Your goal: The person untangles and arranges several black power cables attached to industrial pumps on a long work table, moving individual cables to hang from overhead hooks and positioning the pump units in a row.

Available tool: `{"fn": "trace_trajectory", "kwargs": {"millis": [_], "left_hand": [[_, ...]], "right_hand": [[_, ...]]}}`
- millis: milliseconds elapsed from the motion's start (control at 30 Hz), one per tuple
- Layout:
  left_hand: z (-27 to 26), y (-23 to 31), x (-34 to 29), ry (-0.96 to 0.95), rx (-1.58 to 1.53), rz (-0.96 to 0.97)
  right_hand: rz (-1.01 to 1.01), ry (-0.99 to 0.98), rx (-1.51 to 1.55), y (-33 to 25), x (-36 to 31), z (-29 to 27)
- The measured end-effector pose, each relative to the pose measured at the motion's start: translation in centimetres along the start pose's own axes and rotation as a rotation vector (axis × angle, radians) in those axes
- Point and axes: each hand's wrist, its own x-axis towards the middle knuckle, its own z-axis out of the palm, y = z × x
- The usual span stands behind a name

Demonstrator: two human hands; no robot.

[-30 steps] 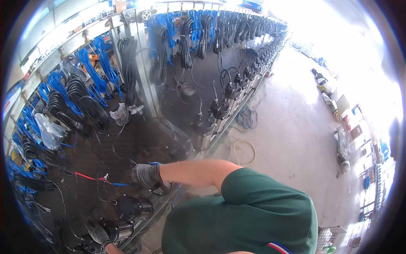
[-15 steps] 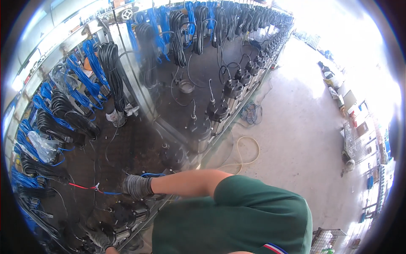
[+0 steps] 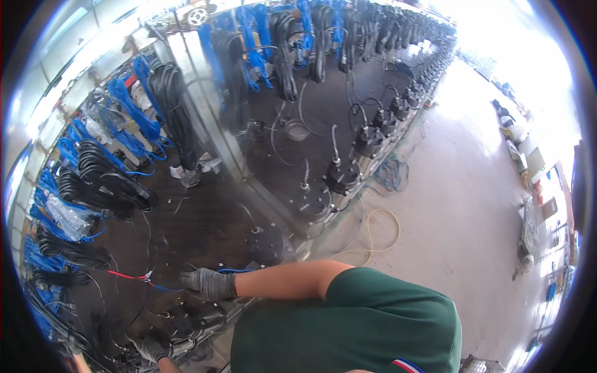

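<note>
Clear plastic bag (image 3: 67, 216), crinkled, far left among blue and black cable coils. Right hand (image 3: 208, 283) in grey knit glove, fingers half curled over red and blue wires (image 3: 134, 276); wires running left to right. Left hand (image 3: 149, 348), gloved, on round black pump (image 3: 180, 314); grip unclear.

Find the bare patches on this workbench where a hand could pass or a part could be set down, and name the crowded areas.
Free: the dark bench top between the hanging black cable coils and the front row of black pump units. Crowded: around the right hand and left hand, among the red and blue wires and pump housing.
</note>
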Motion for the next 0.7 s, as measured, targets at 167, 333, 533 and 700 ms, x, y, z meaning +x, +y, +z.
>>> {"fn": "trace_trajectory", "kwargs": {"millis": [167,333,533,700], "left_hand": [[0.1,-0.8,-0.7,0.125,-0.101,0.103],[1.2,-2.1,-0.9,0.307,-0.116,0.192],[1.5,-1.7,-1.0,0.27,-0.195,0.07],[2.0,-2.5,-0.2,0.25,0.007,0.167]], "right_hand": [[-0.061,0.032,0.027,0.3,-0.6,-0.3],[-0.011,-0.056,-0.119,0.1,-0.4,-0.1],[0.016,-0.219,-0.219,-1.3,0.4,-0.9],[0.041,-0.369,-0.321,-2.0,0.5,-1.8]]}}
